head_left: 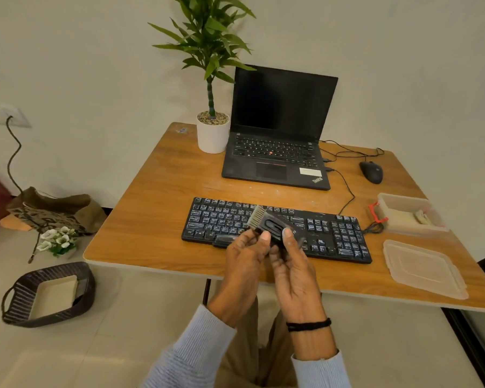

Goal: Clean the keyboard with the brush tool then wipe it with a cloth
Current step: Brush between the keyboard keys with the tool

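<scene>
A black keyboard [333, 233] lies across the near middle of the wooden table [157, 208]. Just above its front edge I hold a black brush tool [266, 221] with pale bristles pointing up and left. My left hand [244, 264] grips its lower left side, thumb on top. My right hand [294, 267] grips its right side, thumb also on top. A pale folded cloth [403, 217] lies inside a clear plastic box [412, 228] at the table's right edge.
An open black laptop [277, 152] and a potted plant [212, 133] stand at the back, a black mouse [371, 172] at the back right. The box's lid [423, 268] lies at the front right. A dark basket [48, 295] sits on the floor at left.
</scene>
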